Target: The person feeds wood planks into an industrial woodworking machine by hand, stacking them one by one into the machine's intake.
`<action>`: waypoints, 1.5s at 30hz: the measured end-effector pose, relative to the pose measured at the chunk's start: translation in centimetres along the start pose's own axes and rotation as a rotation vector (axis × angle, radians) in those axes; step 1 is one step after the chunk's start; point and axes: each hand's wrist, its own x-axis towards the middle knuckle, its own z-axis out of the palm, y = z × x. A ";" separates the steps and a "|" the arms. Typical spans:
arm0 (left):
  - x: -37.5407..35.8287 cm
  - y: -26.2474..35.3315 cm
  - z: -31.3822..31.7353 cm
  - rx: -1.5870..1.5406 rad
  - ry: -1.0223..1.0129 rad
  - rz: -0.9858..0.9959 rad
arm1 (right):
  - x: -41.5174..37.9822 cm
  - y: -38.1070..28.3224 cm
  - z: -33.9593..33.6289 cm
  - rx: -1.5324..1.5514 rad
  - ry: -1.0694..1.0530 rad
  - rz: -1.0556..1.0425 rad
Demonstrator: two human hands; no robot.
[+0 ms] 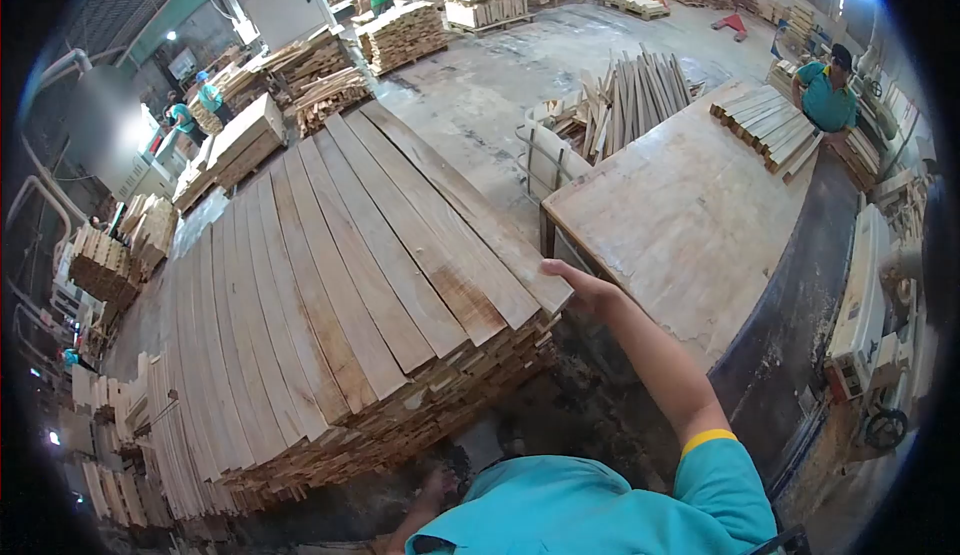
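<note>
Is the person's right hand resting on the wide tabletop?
No, the right hand has its thumb on the near end of the rightmost board atop the stack.

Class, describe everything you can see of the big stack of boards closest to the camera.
The stack is made of long, flat, wooden-looking boards, pale tan with visible grain and some darker brown patches. Its top boards lie side by side, with thin dark seams between them; their near ends are staggered. Many layers show below, their edges uneven. It stands in front of the person, left of the table. The right hand touches the rightmost top board's near corner, thumb uppermost. The base is unclear.
</note>
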 end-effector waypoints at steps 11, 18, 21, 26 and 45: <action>4.0 2.7 18.9 0.380 -0.044 0.369 | -2.7 5.8 -5.8 -0.043 -0.194 -0.123; -0.4 6.2 35.8 0.430 -0.543 0.430 | -19.1 8.1 -8.0 -0.018 -0.209 -0.124; 0.6 6.2 41.0 0.221 -0.694 0.492 | -25.7 10.8 -9.4 -0.056 -0.195 -0.114; -3.2 1.2 45.9 0.219 -0.570 0.307 | -36.2 19.0 -11.1 -0.065 -0.001 -0.182; 9.3 -1.6 60.7 0.769 -0.536 0.245 | -36.4 25.8 -10.6 0.126 0.604 -0.314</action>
